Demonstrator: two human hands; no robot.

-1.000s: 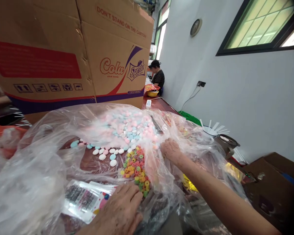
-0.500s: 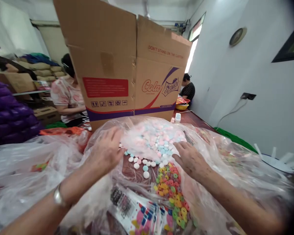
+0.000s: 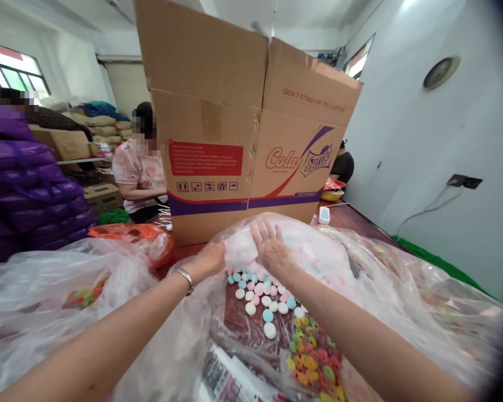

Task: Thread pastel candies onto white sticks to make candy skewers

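Observation:
A large clear plastic bag (image 3: 318, 251) lies over a heap of round pastel candies, its film bulging up in front of me. My left hand (image 3: 212, 261) is closed at the bag's left edge, with film bunched at its fingers. Flat on top of the bag rests my right hand (image 3: 271, 248), fingers apart. Loose white, pink and blue candies (image 3: 257, 289) spill out below the bag's mouth. Nearer to me lie colourful ring candies (image 3: 314, 357), partly behind my right forearm. Printed packets (image 3: 230, 377) show at the bottom, cut off by the frame.
A tall cardboard carton (image 3: 209, 117) stands behind the bag. More clear plastic bags (image 3: 67, 268) lie at the left, beside an orange bag (image 3: 151, 245). A small white container (image 3: 324, 215) stands right of the carton. Purple sacks (image 3: 29, 178) are stacked at left. Other people sit beyond.
My right hand has moved inward and forward onto the bag. My left hand has reached forward and closed at its edge. The film now covers more of the candies, and my view has shifted left.

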